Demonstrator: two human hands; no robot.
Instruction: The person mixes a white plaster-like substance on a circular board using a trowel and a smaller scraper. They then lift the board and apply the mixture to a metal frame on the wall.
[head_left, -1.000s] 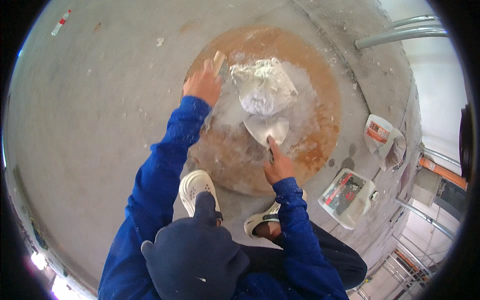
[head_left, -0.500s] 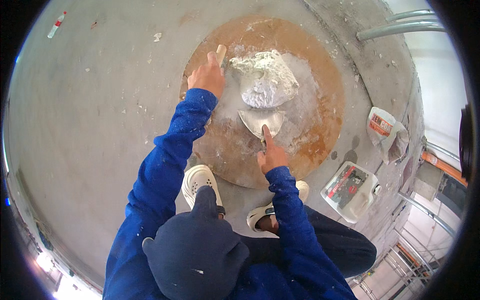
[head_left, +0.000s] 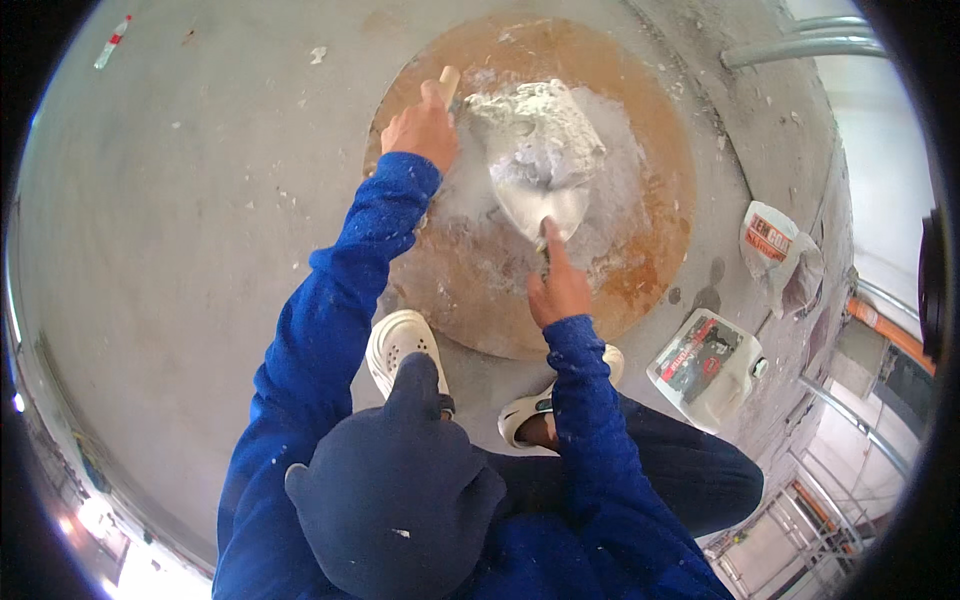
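A round brown board (head_left: 640, 240), smeared with white powder, lies on the floor before me. On it sits a lumpy mound of white paste (head_left: 535, 130). My left hand (head_left: 420, 130) is closed on a tool with a pale wooden handle (head_left: 450, 83) at the mound's left; its working end is mostly hidden. My right hand (head_left: 558, 285) is closed on a metal trowel (head_left: 522, 205), index finger extended along it. The broad blade meets the near side of the paste.
A white jug (head_left: 705, 370) and crumpled bag (head_left: 778, 255) lie right of the board, near metal pipes (head_left: 800, 50). My pale clogs (head_left: 400, 355) are at the board's near edge. A plastic bottle (head_left: 112, 42) lies far left.
My right hand and trowel have moved forward into the mound's near side. My left hand has also shifted forward and slightly right, while the whole view has shifted somewhat.
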